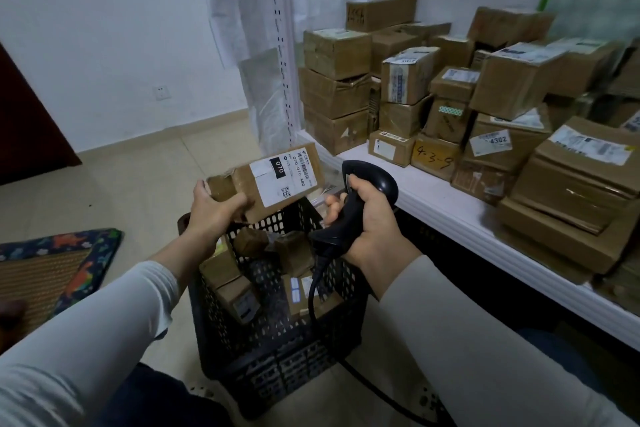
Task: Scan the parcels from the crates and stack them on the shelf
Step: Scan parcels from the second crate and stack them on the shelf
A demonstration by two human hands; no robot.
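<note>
My left hand (213, 210) grips the near end of a brown cardboard parcel (266, 180) with a white "070" label facing up, held above the black plastic crate (277, 340). My right hand (370, 222) grips the handle of a black corded barcode scanner (363, 191), whose head sits just right of the parcel's label end. Several small brown parcels (242, 281) lie inside the crate. The white shelf (433, 198) at the right carries several stacked cardboard parcels (408, 80).
A white slotted shelf upright (280, 45) rises at the shelf's left end, draped with clear plastic. A patterned mat (52, 263) lies on the tiled floor at the left. The scanner's cable (315, 295) hangs across the crate to the floor.
</note>
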